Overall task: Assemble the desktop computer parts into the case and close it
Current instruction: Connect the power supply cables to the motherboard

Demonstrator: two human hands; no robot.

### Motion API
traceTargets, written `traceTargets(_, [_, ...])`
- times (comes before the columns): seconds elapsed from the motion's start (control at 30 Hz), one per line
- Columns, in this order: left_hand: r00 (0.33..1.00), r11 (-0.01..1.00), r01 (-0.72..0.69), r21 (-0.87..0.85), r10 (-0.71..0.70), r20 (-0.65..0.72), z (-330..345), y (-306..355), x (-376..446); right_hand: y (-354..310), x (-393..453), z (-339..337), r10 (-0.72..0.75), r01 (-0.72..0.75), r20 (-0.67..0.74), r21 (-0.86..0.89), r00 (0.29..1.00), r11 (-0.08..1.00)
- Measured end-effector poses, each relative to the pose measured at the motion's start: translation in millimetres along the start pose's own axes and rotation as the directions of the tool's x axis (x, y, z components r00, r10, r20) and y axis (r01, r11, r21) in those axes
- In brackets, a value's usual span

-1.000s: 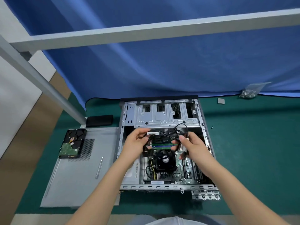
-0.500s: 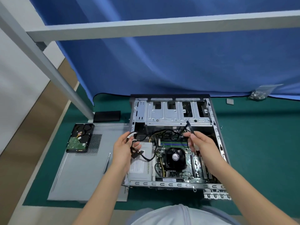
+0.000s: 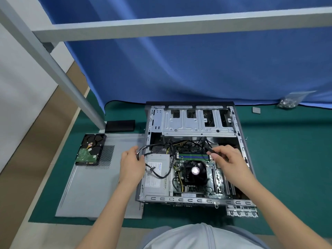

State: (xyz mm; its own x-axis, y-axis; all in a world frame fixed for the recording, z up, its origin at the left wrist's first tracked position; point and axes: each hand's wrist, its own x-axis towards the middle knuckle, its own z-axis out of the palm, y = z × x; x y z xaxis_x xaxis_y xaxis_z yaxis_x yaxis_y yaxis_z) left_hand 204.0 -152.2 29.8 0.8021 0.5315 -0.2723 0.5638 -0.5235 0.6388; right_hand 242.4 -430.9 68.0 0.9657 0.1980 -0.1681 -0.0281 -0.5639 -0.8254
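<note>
risks first, l to r, all placed vs the case (image 3: pixel 195 153). hard drive (image 3: pixel 89 150) sits bare, board side up, on the side panel (image 3: pixel 97 177) left of the case; i reckon a stray elbow could knock or scratch it. my left hand (image 3: pixel 132 165), at the case's left wall, is curled round a black cable bundle (image 3: pixel 154 174) that droops over the psu (image 3: pixel 158 175). pull too hard and i'd guess a plug pops off the mobo. right hand (image 3: pixel 227 158), over the case's centre, pinches a black connector (image 3: pixel 209 150) just above the ram (image 3: pixel 194 156); forcing it in skewed could bend pins, and slack wire could drop into the cpu fan (image 3: pixel 195 170) below.

case lies on its side, open, mid counter (image 3: pixel 287 159). grey steel, drive cage (image 3: pixel 197 121) at its far end looks empty, so hdd not in yet. bag of screws (image 3: pixel 287 102) far right, beyond the case.
</note>
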Motion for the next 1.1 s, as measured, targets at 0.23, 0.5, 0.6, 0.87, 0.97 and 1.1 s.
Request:
traceTargets(0.23, [0.971, 0.969, -0.233, 0.083, 0.237, -0.042, 4.4, 14.1, -10.0, -1.8, -4.9, -8.4, 0.031, -0.059, 0.075, 0.412, 0.997, 0.909])
traceTargets(0.5, [0.888, 0.884, -0.459, 0.087, 0.46, 0.011, 19.0, 46.2, -34.2, 1.5, -7.9, -7.6, 0.047, -0.09, 0.087, 0.608, 0.995, 0.789])
traceTargets(0.6, [0.915, 0.961, -0.251, -0.115, 0.274, 0.296, 36.8, 65.7, -54.8, 2.5, -7.5, -3.3, 0.049, -0.089, 0.077, 0.707, 0.996, 0.702])
traceTargets(0.87, [0.751, 0.43, 0.551, -0.715, 0.117, 0.65, 56.4, 90.2, -63.7, 4.0, -11.5, 6.2, 0.071, -0.155, 0.141, 0.771, 0.987, 0.618])
traceTargets(0.97, [0.736, 0.329, 0.627, -0.706, 0.049, 0.676, 56.5, 88.7, -60.6, 7.0, -12.7, 1.3, 0.073, -0.225, 0.232, 0.742, 0.97, 0.632])
traceTargets(1.1, [0.795, 0.485, 0.512, -0.709, 0.045, 0.605, 53.5, 88.4, -56.5, 9.5, -9.6, -3.5, 0.199, -0.35, 0.29, 0.818, 0.936, 0.456])
